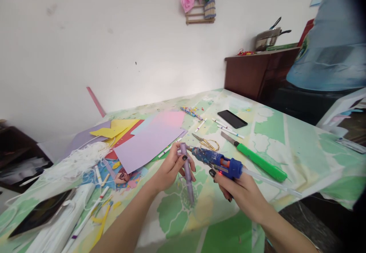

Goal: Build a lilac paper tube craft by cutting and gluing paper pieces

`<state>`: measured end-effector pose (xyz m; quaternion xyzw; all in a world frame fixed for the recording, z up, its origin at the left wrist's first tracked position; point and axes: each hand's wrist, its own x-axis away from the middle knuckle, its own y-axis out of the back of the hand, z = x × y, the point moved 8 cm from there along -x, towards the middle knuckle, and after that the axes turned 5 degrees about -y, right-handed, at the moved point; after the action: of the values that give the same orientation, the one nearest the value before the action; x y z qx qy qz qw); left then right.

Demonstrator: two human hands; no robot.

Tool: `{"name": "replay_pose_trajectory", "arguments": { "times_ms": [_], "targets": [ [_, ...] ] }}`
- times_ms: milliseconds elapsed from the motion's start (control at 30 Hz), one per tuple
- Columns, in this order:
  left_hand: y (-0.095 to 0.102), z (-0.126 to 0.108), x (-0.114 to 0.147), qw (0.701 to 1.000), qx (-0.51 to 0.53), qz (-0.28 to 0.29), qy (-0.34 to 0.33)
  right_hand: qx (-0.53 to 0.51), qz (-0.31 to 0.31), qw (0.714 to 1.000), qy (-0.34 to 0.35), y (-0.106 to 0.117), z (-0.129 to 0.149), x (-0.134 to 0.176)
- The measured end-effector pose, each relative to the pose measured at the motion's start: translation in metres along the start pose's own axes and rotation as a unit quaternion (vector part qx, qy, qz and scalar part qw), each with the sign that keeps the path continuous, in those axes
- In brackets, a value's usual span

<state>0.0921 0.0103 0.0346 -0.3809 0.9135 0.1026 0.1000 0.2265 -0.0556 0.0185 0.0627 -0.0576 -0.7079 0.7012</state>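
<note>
My left hand [172, 169] pinches a rolled purple paper tube [187, 176] near its upper end, holding it upright and slightly tilted. In my right hand [243, 192] is a blue hot glue gun [217, 161], gripped by its handle, with a small red light showing. A clear glue stick [271, 182] sticks out of its back. The nozzle points left and is at the tube's upper part; whether it touches is hard to tell. Gold-handled scissors [206, 142] lie just behind the gun, and a green utility knife [260, 161] with its blade out lies to the right.
Coloured paper sheets [148, 146] and white shredded strips [77, 161] lie at left, near a tablet [42, 211]. Several markers [231, 132] and a black phone [232, 119] are farther back. A brown cabinet [251, 71] and a large water bottle [328, 50] stand at right.
</note>
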Motion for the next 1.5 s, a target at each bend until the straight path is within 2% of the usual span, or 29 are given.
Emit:
{"name": "replay_pose_trajectory", "arguments": {
  "times_ms": [1133, 1367, 1500],
  "targets": [
    [-0.001, -0.005, 0.001, 1.0, -0.007, 0.007, -0.018, 0.063, -0.036, 0.995, 0.064, 0.004, 0.011, 0.005],
    [0.001, -0.003, 0.0, 1.0, -0.005, 0.0, -0.025, 0.022, -0.055, 0.998, 0.031, 0.011, 0.0, 0.009],
    [0.003, -0.001, 0.0, 1.0, -0.004, -0.005, -0.022, -0.011, -0.067, 0.996, 0.051, 0.017, 0.007, 0.011]
  ]
}}
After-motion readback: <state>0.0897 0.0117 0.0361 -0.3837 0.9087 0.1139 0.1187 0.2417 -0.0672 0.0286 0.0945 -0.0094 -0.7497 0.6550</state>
